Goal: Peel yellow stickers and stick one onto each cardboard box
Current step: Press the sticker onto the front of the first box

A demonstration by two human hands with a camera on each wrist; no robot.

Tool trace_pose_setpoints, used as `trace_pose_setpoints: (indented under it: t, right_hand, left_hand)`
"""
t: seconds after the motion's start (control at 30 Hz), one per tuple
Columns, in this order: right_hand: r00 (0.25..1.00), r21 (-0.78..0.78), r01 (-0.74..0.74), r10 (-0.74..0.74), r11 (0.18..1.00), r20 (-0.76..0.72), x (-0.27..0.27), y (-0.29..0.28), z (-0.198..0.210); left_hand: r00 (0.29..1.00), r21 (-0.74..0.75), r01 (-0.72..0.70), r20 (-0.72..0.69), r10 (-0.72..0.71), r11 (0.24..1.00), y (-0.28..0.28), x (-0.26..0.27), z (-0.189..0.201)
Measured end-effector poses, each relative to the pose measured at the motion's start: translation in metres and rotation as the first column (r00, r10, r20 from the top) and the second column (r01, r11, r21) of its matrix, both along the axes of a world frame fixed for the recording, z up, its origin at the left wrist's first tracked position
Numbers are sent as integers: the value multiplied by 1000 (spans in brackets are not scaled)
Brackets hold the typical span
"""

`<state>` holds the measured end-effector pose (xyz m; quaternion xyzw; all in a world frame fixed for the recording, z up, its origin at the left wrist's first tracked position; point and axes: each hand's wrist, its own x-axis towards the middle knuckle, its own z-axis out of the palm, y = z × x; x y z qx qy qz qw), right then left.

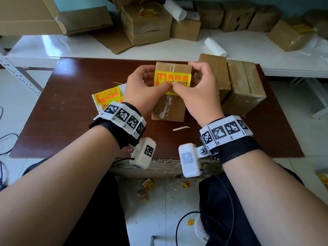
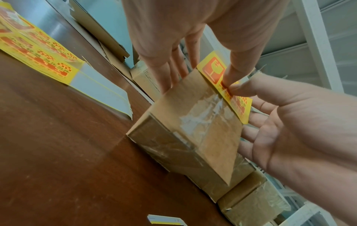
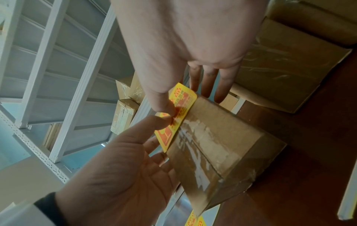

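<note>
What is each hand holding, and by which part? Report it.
Neither hand grips anything. Both thumbs, left hand and right hand, press the near edge of the yellow sticker onto the cardboard box; the fingers reach its far corners.

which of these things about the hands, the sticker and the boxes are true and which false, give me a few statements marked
1. Both thumbs press the yellow sticker onto the middle box. True: the left hand and right hand meet on it.
2. The sticker sheet lies right of that box. False: it lies left of it, by the left wrist.
3. Other boxes stand right of it on the brown table. True.
4. The sticker covers the box's near end. False: it sits on the far half; the near half shows clear tape.
</note>
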<state>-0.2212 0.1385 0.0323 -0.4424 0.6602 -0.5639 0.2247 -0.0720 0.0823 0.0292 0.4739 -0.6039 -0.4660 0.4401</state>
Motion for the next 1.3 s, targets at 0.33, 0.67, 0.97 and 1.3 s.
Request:
trace_pose_setpoints:
  t: [0.33, 0.67, 0.97, 1.3]
  right_hand:
    - [999, 23, 5, -4, 1000, -48, 1, 1, 0]
    - [998, 20, 25, -24, 999, -57, 6, 3, 0]
    - [999, 4, 23, -23, 1000, -30, 2, 4, 4]
    - [1000, -4, 6, -6, 1000, -7, 2, 3, 3]
  left_hand:
    - [998, -17, 6, 69, -5, 1000, 0, 2, 1]
    - [995, -34, 15, 99, -11, 999, 1, 3, 2]
    - [997, -22, -6, 80, 8, 1000, 0, 1, 2]
    - [999, -21, -11, 51, 12, 1000, -1, 1, 1]
